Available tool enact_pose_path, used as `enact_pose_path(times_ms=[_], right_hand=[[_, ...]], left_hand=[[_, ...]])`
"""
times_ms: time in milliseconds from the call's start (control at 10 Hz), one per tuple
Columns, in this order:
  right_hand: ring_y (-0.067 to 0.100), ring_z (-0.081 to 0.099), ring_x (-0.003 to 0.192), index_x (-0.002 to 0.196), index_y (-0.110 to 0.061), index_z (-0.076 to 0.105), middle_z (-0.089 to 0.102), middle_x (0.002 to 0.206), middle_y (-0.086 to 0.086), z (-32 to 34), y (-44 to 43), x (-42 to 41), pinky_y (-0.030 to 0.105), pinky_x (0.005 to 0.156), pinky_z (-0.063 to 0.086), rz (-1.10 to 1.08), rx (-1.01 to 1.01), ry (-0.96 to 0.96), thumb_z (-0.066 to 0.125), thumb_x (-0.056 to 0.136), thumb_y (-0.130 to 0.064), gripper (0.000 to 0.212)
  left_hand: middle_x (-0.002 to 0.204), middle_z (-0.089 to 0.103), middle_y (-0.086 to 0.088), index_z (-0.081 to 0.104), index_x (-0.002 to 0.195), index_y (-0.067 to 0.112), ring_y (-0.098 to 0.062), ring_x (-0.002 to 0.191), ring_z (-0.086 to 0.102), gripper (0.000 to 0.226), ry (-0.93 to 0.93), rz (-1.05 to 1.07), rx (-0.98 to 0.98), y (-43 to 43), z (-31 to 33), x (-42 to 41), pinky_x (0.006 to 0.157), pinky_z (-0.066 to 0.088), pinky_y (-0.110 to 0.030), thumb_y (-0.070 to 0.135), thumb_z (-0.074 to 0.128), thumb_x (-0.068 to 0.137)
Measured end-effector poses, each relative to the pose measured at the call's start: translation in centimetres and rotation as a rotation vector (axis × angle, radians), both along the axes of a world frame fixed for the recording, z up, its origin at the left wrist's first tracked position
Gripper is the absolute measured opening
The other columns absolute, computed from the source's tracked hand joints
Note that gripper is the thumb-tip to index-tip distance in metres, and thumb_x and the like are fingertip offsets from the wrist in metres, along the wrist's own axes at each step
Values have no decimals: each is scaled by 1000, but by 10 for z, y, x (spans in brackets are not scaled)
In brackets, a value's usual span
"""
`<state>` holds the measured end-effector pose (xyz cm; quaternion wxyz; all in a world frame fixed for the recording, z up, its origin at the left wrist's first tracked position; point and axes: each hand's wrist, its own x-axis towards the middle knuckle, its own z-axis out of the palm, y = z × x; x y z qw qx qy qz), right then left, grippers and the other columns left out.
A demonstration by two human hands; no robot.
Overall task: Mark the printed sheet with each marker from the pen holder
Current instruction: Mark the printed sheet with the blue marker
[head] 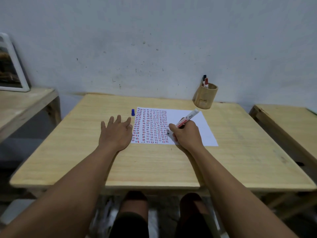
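A white printed sheet (192,117) lies on the wooden table, its left part filled with columns of small red, blue and black marks. My right hand (186,134) grips a white marker (187,118) with red lettering, its tip down on the sheet near the right end of the marked columns. My left hand (116,130) rests flat and open on the table, fingers spread, touching the sheet's left edge. A blue cap (133,112) stands on the table by the sheet's far left corner. The wooden pen holder (205,97) at the back right holds a red-capped and a dark-capped marker (205,82).
The wooden table (154,165) stands against a grey wall. Lower wooden benches flank it at the left (22,103) and right (288,124). A white-framed picture (12,66) leans on the left bench. My knees show below the table's front edge.
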<state>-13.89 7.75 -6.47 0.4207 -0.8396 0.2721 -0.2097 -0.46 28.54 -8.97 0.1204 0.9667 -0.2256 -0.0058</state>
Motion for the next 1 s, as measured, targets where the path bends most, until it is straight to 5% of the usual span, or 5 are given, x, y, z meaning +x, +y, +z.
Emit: enact_pose_path(times_ms=[200, 400, 600, 800, 1000], right_hand=[[11, 57, 45, 56, -8, 55, 65, 50, 3, -1, 1, 0, 18, 46, 42, 14, -6, 5, 66, 82, -29, 35], [12, 47, 45, 59, -12, 47, 55, 52, 0, 1, 1, -1, 26, 47, 37, 7, 1, 23, 66, 83, -23, 33], [2, 54, 43, 59, -10, 58, 62, 50, -6, 3, 0, 0, 21, 48, 41, -28, 63, -30, 67, 83, -25, 30], [8, 55, 54, 63, -14, 60, 62, 55, -9, 13, -4, 3, 30, 59, 42, -16, 204, -123, 73, 86, -29, 30], [10, 51, 46, 79, -8, 68, 58, 58, 0, 28, -2, 13, 24, 48, 46, 60, 526, -235, 77, 88, -23, 20]], left_hand=[[167, 17, -6, 24, 157, 34, -31, 155, 6, 54, 2, 6, 1, 0, 0, 0, 122, 3, -58, 42, 20, 103], [167, 17, -6, 24, 157, 35, -31, 155, 6, 54, 9, 8, -10, 1, 0, -1, 123, 2, -57, 42, 20, 103], [165, 22, -7, 30, 155, 33, -31, 154, 10, 54, 1, 19, -46, 0, 1, -1, 122, 5, -57, 42, 24, 102], [141, 57, -6, 56, 136, 21, -32, 134, 46, 44, -35, 138, -176, -12, 12, 1, 114, 26, -57, 30, 39, 96], [140, 54, -11, 36, 152, 23, -34, 130, 49, 52, 14, 47, -366, -27, 31, 23, 101, 42, -44, 27, 45, 101]])
